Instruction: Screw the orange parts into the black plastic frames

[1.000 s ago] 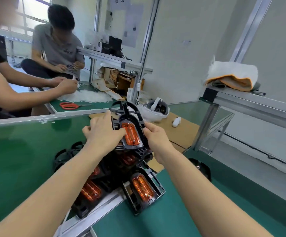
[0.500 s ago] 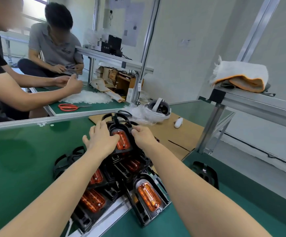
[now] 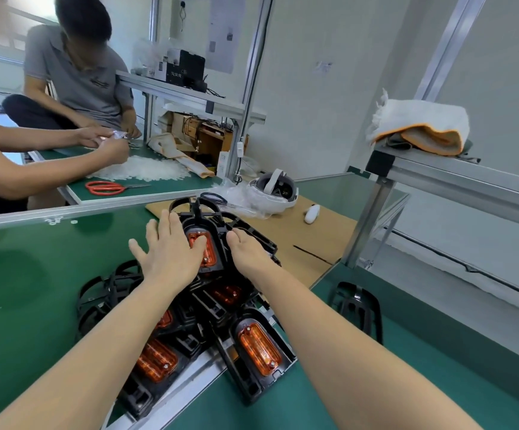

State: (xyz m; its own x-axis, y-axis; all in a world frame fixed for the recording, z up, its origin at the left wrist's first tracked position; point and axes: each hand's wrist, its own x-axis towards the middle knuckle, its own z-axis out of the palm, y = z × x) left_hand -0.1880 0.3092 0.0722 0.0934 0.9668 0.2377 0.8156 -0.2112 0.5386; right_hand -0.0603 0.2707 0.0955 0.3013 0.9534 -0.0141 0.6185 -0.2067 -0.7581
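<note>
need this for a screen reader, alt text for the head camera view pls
A person's left hand and right hand rest on a black plastic frame with an orange part, atop a pile of similar frames on a green table. Two other people work at a bench behind.

Bench mat [image 3: 35, 274]: dark green, plain. Frames [image 3: 252, 377]: black plastic throughout the pile. Inserts [image 3: 259, 347]: translucent orange, fine ribbed lines across the face. Cardboard sheet [image 3: 298, 237]: tan brown with one dark slit. Scissors [image 3: 106, 188]: red handles. Cloth [image 3: 419, 125] on the side rack: white top, orange underside. Headset [image 3: 275, 190]: white and grey. Second person's shirt [image 3: 75, 79]: grey. Bench rails [image 3: 66, 214]: silver metal.
</note>
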